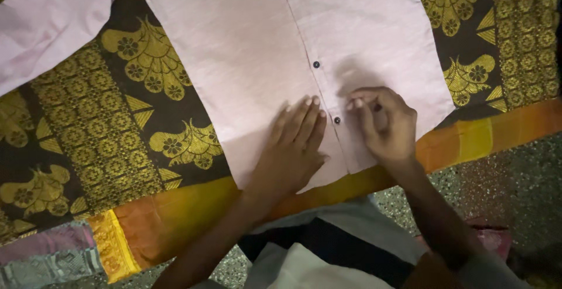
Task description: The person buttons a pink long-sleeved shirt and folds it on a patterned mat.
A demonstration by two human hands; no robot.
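a pale pink woven cotton shirt (257,49) is seen spread flat, front side up, on a dark brown cloth patterned with gold floral and fan motifs (88,125), which is edged by an orange and yellow border band (468,140). the shirt's long axis runs from the bottom edge near the person up and away toward the top of the view, tilted slightly leftward at the top; the hem is turned toward the person and the collar end is cut off by the frame. one sleeve (47,20) is laid out to the upper left. a line of small dark round buttons (316,64) is followed down the placket, running along that same axis. the left hand (293,145) is laid palm down on the lower shirt front, just left of the placket, fingers straight and held together, pressing the fabric flat and gripping nothing. the right hand (383,125) is set just right of the placket, its fingers curled and its fingertips pinched together on the fabric edge near the lowest visible button (336,120), which lies between the two hands. the hem lies under and just below both hands. a speckled grey floor (515,178) is seen at the lower right, beyond the cloth's border.
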